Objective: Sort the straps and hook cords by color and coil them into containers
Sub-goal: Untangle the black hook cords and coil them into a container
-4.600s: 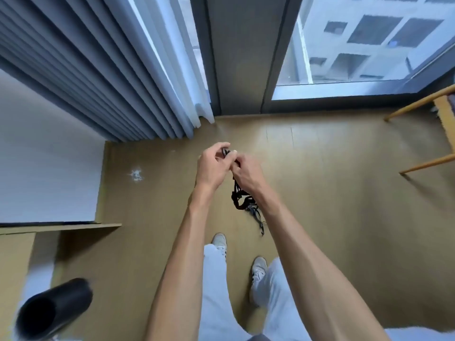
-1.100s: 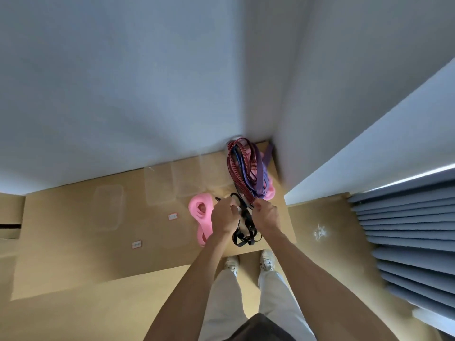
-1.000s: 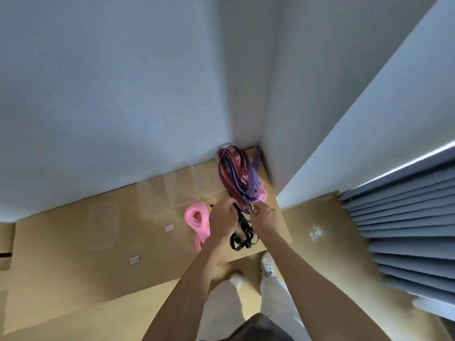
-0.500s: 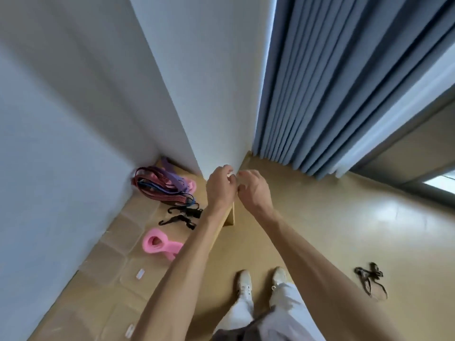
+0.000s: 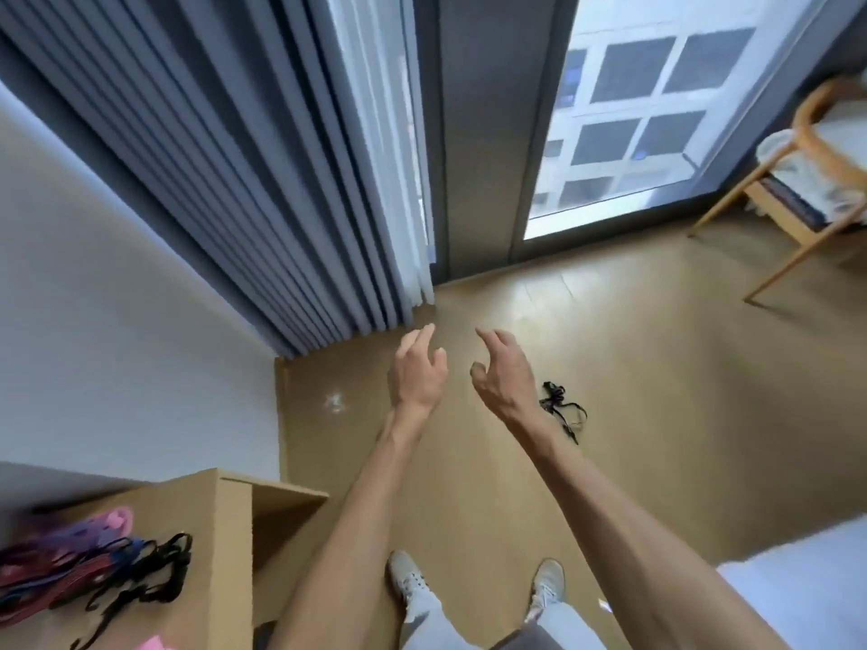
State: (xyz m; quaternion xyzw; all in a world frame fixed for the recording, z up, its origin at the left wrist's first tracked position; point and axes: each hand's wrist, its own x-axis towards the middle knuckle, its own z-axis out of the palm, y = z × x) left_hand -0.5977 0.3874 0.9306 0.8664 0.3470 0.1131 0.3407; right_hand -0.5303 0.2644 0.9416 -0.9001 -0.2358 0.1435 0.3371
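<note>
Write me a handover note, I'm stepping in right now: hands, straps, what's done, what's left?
Left hand and right hand: both open, nothing in either grip, raised over the floor.
One black cord lies loose on the floor, just right of the right hand.
The pile of pink, purple, red and black straps sits tangled on the desk at lower left.
No containers in view.
Left: pick up the floor cord, sort by color, coil, store.

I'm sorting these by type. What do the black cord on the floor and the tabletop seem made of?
Black cord: probably thin elastic or woven cord, matte, lying limp in loose tangled loops; too small to be sure. Tabletop: light wood or wood-look laminate, matte, with an even tan face and square edges.
</note>
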